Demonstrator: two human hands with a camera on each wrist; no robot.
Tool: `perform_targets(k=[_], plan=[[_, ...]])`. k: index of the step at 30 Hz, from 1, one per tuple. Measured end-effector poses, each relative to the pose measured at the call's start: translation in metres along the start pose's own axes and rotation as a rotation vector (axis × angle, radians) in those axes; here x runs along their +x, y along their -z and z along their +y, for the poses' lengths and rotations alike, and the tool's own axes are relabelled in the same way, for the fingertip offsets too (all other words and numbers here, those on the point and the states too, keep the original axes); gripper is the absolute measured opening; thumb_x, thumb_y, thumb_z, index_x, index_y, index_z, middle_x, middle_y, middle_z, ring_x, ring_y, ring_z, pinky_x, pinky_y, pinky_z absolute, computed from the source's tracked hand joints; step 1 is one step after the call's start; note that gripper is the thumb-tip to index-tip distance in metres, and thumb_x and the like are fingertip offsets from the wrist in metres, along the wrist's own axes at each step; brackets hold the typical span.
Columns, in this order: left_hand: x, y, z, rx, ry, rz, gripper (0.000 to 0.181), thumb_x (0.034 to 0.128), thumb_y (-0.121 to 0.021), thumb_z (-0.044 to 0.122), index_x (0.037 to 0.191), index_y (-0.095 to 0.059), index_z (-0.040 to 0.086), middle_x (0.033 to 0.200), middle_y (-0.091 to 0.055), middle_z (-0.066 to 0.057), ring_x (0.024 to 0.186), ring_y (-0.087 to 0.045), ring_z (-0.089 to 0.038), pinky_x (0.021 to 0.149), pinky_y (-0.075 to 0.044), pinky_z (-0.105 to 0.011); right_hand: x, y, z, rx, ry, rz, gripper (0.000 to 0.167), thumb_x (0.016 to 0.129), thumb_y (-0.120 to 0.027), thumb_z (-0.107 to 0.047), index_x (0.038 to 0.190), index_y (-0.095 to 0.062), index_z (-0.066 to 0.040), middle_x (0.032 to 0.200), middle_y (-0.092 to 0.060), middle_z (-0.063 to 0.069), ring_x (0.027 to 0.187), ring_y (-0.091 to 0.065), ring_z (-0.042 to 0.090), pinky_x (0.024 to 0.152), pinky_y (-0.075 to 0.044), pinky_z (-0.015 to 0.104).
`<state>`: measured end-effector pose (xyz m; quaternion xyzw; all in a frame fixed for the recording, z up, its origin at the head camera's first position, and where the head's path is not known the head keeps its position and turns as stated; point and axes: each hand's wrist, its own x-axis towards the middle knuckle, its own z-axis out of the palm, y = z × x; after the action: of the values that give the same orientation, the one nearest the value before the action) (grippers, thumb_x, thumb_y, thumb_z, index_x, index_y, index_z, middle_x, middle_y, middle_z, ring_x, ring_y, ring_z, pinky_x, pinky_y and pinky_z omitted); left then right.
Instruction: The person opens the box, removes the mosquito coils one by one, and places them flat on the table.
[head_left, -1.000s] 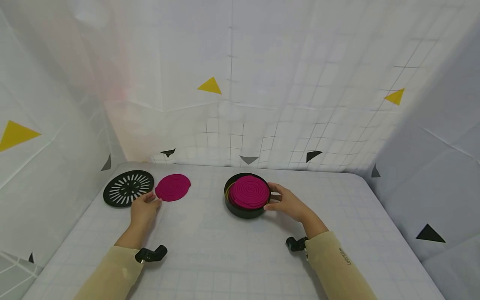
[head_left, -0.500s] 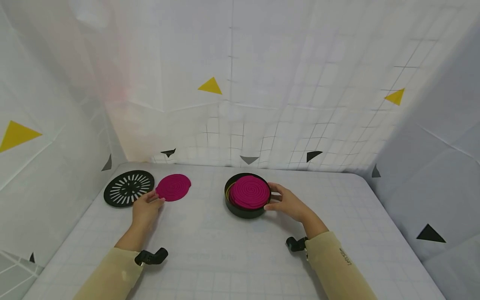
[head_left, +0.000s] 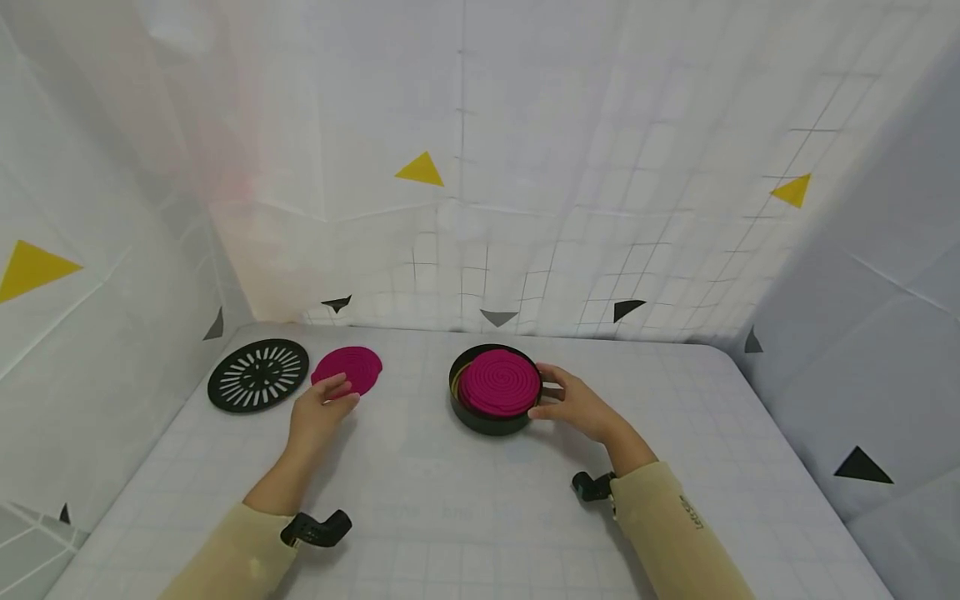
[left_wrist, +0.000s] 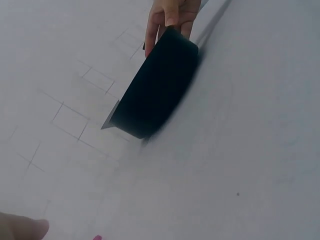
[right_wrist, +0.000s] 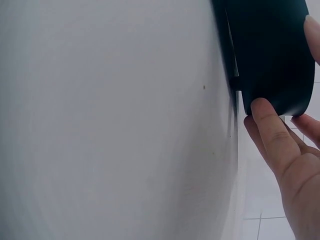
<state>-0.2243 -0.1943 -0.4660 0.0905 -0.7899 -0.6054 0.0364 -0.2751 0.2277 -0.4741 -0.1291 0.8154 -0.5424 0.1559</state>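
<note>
My right hand (head_left: 573, 404) grips the right side of a round black mosquito coil holder (head_left: 487, 427), thumb in front and fingers behind. Its dark wall (right_wrist: 272, 55) fills the upper right of the right wrist view, with the fingers (right_wrist: 277, 132) against it. Inside lie magenta spiral coils (head_left: 500, 382), rising above the rim. A single magenta coil (head_left: 356, 362) lies flat to the left. My left hand (head_left: 318, 408) is over its near edge, fingers loosely bent and thumb apart; whether it touches the coil is hidden. In the left wrist view only one left digit (left_wrist: 25, 227) shows.
A round black slotted lid (head_left: 258, 375) lies flat at the back left, beside the single coil. The white gridded table (head_left: 450, 533) meets white cloth walls at the back and sides. Both wrists wear small black cameras (head_left: 318, 529).
My left hand has moved right, from between the slotted lid and the single coil to over the coil's near edge. The right hand and the holder have stayed in place.
</note>
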Motion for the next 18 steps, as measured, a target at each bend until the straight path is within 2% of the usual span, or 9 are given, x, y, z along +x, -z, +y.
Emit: perform_targets(k=[9, 18], plan=[[-0.006, -0.024, 0.012, -0.046, -0.025, -0.012, 0.051, 0.0962, -0.067, 0.009, 0.143, -0.051, 0.0, 0.137, -0.058, -0.022, 0.115, -0.064, -0.026, 0.078, -0.048, -0.01, 0.0, 0.0, 0.003, -0.014, 0.008, 0.0, 0.096, 0.083, -0.084, -0.018, 0.157, -0.026, -0.007, 0.159, -0.03, 0.017, 0.141, -0.039, 0.039, 0.112, -0.036, 0.051], [-0.007, -0.044, 0.021, -0.12, -0.06, -0.067, 0.051, 0.0951, -0.07, 0.012, 0.143, -0.053, 0.003, 0.138, -0.058, -0.021, 0.12, -0.062, -0.028, 0.088, -0.049, -0.015, 0.001, 0.0, 0.003, -0.006, 0.001, -0.001, 0.097, 0.082, -0.085, -0.018, 0.158, -0.025, -0.007, 0.16, -0.03, 0.017, 0.142, -0.038, 0.039, 0.111, -0.037, 0.051]])
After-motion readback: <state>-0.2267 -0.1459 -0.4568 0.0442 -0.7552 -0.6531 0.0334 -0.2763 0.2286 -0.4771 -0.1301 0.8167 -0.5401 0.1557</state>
